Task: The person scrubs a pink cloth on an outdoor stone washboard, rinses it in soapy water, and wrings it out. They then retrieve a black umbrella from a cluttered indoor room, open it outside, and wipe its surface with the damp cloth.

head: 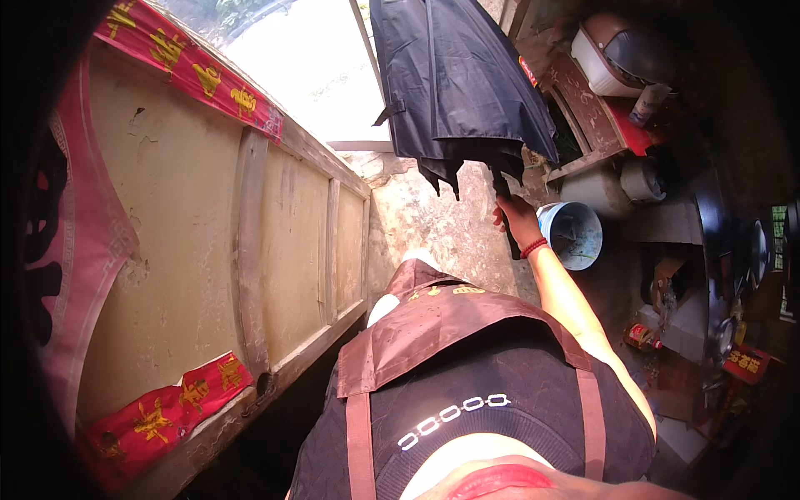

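My right hand (520, 219) grips the black handle of a large black umbrella (462, 81), held out in front of me with its canopy pointing away. The folds hang loose rather than wrapped, and several dark rib tips show along the lower edge. A small strap sticks out from the canopy's left side. Around my right wrist is a red bead bracelet (534, 247). My left hand is out of view. A brown apron (437, 337) covers my chest over a dark top.
A wooden door (294, 231) with red paper strips stands to my left. Right of my hand is a blue-white bucket (578, 236) on the concrete floor (431, 219). Farther right are a cabinet holding a white basin (603, 62), a bottle (640, 336) and cardboard boxes. Bright daylight enters ahead.
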Action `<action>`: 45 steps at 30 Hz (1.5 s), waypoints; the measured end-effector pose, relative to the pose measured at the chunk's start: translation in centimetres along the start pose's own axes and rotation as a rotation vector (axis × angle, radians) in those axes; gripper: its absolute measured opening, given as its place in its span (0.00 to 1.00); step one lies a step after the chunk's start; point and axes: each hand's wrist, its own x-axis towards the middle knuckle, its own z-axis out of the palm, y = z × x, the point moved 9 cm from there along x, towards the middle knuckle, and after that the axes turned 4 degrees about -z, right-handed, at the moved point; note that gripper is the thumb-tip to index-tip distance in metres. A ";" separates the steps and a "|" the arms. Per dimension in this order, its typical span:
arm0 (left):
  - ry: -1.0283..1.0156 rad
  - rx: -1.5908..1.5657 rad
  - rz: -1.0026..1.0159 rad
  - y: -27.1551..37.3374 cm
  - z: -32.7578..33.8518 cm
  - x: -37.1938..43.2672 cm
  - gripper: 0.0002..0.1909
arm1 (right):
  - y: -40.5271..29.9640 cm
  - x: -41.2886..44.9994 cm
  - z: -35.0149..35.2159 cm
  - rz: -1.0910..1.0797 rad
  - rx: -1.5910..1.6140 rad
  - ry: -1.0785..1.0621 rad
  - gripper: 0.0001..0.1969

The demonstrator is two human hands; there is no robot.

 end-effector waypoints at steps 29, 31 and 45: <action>0.159 -0.314 0.857 89.3 -2.8 25.1 0.08 | -22.2 73.8 27.6 0.447 0.448 -0.662 0.15; 0.088 0.064 0.849 94.2 -1.7 27.2 0.11 | -24.1 77.1 28.9 0.417 0.460 -0.694 0.13; 0.480 -0.787 0.425 96.2 -17.2 51.7 0.38 | -32.5 104.9 37.7 0.039 0.384 -0.531 0.12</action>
